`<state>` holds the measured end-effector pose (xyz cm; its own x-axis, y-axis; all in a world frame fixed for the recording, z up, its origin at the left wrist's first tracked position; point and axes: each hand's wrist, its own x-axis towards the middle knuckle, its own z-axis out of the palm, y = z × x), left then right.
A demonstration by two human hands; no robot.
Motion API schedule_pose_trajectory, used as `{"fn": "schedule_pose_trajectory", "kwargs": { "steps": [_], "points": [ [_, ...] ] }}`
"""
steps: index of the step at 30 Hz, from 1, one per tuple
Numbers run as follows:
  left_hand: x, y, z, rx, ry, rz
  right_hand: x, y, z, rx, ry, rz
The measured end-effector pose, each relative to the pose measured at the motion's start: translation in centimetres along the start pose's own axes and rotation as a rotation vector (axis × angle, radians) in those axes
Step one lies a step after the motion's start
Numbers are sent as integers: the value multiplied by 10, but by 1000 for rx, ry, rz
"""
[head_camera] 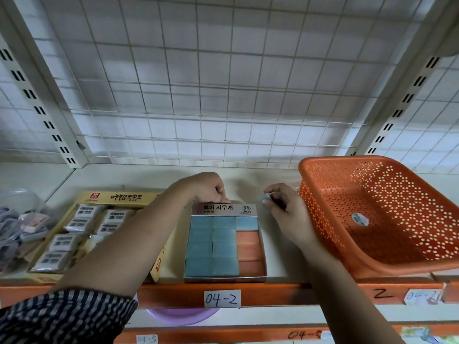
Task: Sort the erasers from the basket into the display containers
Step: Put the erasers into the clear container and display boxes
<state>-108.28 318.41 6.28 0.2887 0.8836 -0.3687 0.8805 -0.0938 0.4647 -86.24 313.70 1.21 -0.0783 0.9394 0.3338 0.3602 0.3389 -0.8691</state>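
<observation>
A silver display box [224, 279] sits on the shelf, filled with several blue erasers [212, 245] and three orange erasers [249, 253]. My left hand [207, 187] grips the back flap of this box with curled fingers. Just right of the box's back corner, my right hand [283, 209] pinches a small blue eraser [265, 197] between thumb and fingers. The orange perforated basket [323, 194] stands tilted at the right; only a round sticker shows on its floor. A yellow display box [124, 197] at the left holds several wrapped white erasers [82, 220].
A clear container of grey and pink items [17, 224] sits at the far left. A wire grid panel [223, 95] backs the shelf, with slotted uprights on both sides. The orange shelf edge [285, 294] carries a label reading 04-2.
</observation>
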Motion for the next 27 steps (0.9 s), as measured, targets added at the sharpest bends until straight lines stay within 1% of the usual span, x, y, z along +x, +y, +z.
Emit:
{"fn": "schedule_pose_trajectory", "kwargs": {
  "steps": [3, 7, 9, 10, 12, 15, 20, 24, 27],
  "points": [
    [-1, 1, 0, 22, 25, 31, -2, -12, 1, 199, -20, 78],
    [-10, 2, -6, -14, 97, 35, -6, -29, -2, 361, -151, 96],
    [-17, 3, -11, 37, 172, 58, -10, -34, -3, 414, -215, 94],
    [-20, 3, -14, 50, 208, 73, -12, -36, -3, 423, -242, 91],
    [-29, 3, -16, 0, 264, 104, -16, -41, -3, 432, -273, 87],
    [-43, 5, -12, -98, 352, 154, -22, -51, -1, 494, -275, 103],
    [-63, 9, 12, -196, 498, 197, -31, -58, -3, 568, -298, 120],
    [-72, 8, 29, -259, 557, 208, -36, -61, -5, 541, -279, 112],
    [-76, 7, 37, -276, 587, 212, -39, -60, -7, 457, -245, 77]
  ]
}}
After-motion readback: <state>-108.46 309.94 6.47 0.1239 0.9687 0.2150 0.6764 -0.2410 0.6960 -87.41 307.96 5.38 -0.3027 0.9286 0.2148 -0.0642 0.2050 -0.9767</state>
